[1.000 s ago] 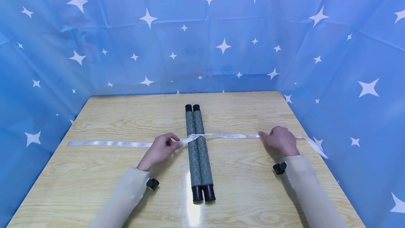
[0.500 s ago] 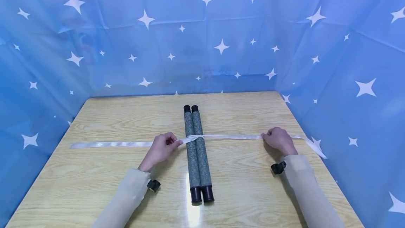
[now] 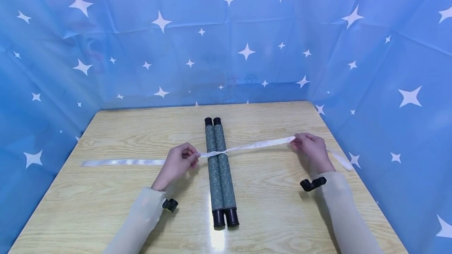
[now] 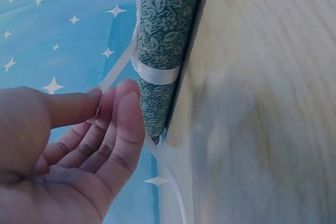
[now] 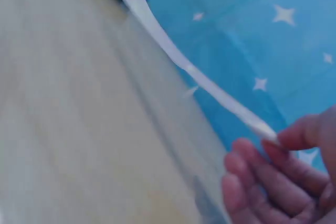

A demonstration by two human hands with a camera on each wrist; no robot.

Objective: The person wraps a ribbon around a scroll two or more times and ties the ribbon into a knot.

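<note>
A scroll (image 3: 223,179), rolled into two green patterned rolls with dark end caps, lies lengthwise on the table. Around its middle runs a white satin ribbon (image 3: 261,144), crossed on top of the rolls. My left hand (image 3: 178,164) pinches the ribbon just left of the scroll, between thumb and fingertips; the left wrist view shows the band circling the patterned roll (image 4: 170,30). Off to the right, my right hand (image 3: 313,150) pinches the other length, which slants up from the crossing, stretched above the tabletop. Its loose tail passes behind that hand.
The ribbon's left tail lies flat along the wooden table (image 3: 106,207). Blue star-patterned cloth (image 3: 212,50) hangs behind the table and at both sides. Each wrist wears a small black camera.
My right hand has lifted its ribbon length off the table and drawn it taut. The crossing over the scroll looks narrower. My left hand has shifted slightly left, still pinching.
</note>
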